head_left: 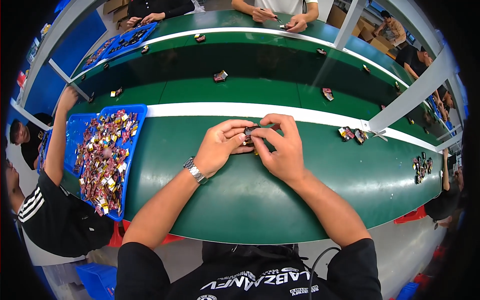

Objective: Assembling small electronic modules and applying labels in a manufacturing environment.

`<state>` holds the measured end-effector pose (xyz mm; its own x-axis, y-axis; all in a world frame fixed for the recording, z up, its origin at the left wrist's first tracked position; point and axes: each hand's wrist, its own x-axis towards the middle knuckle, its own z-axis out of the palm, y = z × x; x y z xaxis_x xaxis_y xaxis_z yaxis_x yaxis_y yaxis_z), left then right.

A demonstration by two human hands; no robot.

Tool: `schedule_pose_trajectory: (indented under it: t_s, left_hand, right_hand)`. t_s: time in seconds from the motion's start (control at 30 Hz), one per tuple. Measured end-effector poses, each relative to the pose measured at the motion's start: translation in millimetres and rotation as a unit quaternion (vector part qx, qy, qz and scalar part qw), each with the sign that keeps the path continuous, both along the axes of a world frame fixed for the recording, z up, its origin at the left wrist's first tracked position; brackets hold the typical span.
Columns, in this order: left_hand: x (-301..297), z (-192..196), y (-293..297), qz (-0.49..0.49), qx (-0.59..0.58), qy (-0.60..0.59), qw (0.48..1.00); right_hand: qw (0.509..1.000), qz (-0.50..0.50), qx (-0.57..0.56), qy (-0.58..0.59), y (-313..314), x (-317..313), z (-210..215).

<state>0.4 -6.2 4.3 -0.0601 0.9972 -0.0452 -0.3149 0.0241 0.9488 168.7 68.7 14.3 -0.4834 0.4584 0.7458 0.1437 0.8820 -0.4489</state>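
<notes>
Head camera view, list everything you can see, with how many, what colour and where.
small part: one, dark, pinched between both hands over the near belt
green belt: near surface, with a second green lane behind a white strip
blue tray: one at near left, heaped with small red, yellow and silver parts; more blue trays at far left
loose small parts: several, dark and reddish, scattered on the far lane and at right
grey frame posts: right and left
other people: several, seated around the belts
wristwatch: one, silver, left wrist
left hand: gripping the small part
right hand: gripping the small part
</notes>
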Motion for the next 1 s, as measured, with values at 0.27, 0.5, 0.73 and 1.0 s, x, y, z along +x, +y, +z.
schedule_pose_trajectory:
  t_s: [0.27,0.5,0.73,1.0]
  left_hand:
    - [-2,4,-1,0.006,-0.016,0.003,1.0]
    - [1,4,-1,0.0,-0.013,0.009,1.0]
    - [3,1,1,0.002,-0.017,0.003,1.0]
    - [7,5,1,0.041,-0.03,0.057,0.997]
  right_hand:
    - [0.999,-0.025,0.012,-0.042,-11,-4,0]
    - [0.995,-0.06,0.032,-0.072,-12,-3,-3]
    - [0.995,-0.065,0.031,-0.076,-9,-1,-4]
    - [0.994,-0.037,0.065,-0.083,-5,0,-7]
